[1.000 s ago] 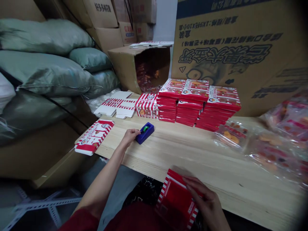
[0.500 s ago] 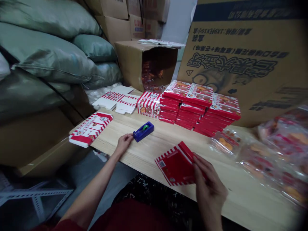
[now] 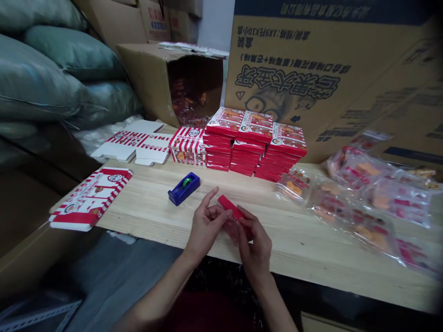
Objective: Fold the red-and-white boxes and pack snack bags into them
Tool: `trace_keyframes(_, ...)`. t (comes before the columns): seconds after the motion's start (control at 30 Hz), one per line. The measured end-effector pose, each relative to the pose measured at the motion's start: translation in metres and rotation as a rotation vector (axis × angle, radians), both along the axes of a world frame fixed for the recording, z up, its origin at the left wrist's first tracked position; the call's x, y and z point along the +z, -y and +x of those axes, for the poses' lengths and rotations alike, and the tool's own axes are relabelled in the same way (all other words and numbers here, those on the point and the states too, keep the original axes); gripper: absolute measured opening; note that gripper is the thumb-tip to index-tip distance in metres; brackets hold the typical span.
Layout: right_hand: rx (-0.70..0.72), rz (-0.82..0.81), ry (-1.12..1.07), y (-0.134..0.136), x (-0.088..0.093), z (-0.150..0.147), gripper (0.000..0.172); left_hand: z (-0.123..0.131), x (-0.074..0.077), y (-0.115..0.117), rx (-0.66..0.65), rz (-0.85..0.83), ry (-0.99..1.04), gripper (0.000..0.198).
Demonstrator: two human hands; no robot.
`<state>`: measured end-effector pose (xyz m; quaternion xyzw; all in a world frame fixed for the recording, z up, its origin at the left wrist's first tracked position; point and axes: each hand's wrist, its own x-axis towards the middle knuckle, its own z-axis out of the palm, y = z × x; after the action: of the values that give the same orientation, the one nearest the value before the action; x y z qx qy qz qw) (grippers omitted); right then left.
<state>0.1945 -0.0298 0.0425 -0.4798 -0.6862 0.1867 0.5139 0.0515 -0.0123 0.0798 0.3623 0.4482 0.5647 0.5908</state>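
In the middle, over the front of the table, my right hand (image 3: 254, 244) grips a small red cardboard box (image 3: 231, 206), tilted with a narrow side turned up. My left hand (image 3: 206, 226) is at the near left edge of that box, thumb and a finger pinched together, another finger stretched out. What lies between the pinched fingertips is too small to make out. A blue tape dispenser (image 3: 184, 189) with a green roll stands on the table beyond my left hand, apart from it.
Stacked red-and-white boxes (image 3: 256, 143) stand at the back. Flat cartons (image 3: 93, 196) lie at the left, white-backed ones (image 3: 133, 143) behind them. Clear snack packets (image 3: 346, 207) spread over the right. An open brown carton (image 3: 145, 78) stands behind, beside green sacks (image 3: 69, 55).
My left hand has left the tape dispenser and come to the box. The box has been turned in my right hand, narrow side up. The view has shifted to the right.
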Motion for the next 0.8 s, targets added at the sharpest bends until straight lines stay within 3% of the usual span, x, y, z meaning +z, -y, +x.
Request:
trace_keyframes(0.1, 0.063, 0.027, 0.063, -0.002, 0.004, 0.006, 0.034, 0.002, -0.014, -0.011, -0.022, -0.062, 0.056, 0.098)
trace_keyframes(0.27, 0.113, 0.086, 0.26, -0.01, 0.013, 0.018, 0.048, -0.01, -0.02, -0.023, -0.16, -0.044, -0.002, 0.081)
trace_keyframes(0.37, 0.071, 0.15, 0.261, -0.013, 0.024, 0.019, 0.045, -0.024, -0.023, -0.032, -0.233, 0.012, -0.189, 0.069)
trace_keyframes(0.47, 0.127, 0.125, 0.246, -0.015, 0.033, 0.015, 0.041, -0.036, -0.031, -0.042, -0.258, 0.162, -0.441, 0.052)
trace_keyframes(0.63, 0.089, 0.159, 0.438, -0.015, 0.025, 0.015, 0.051, -0.05, -0.041, -0.036, -0.32, 0.35, -0.758, 0.05)
trace_keyframes(0.7, 0.06, 0.226, 0.48, -0.013, 0.03, 0.027, 0.054, -0.074, -0.038, -0.028, -0.271, 0.377, -0.833, 0.048)
trace_keyframes(0.73, 0.045, 0.265, 0.479, -0.011, 0.038, 0.036, 0.054, -0.093, -0.034, -0.025, -0.18, 0.387, -0.883, 0.045)
trace_keyframes(0.8, -0.014, 0.338, 0.449, -0.01, 0.065, 0.059, 0.053, -0.143, -0.02, -0.022, 0.192, 0.403, -1.012, 0.04)
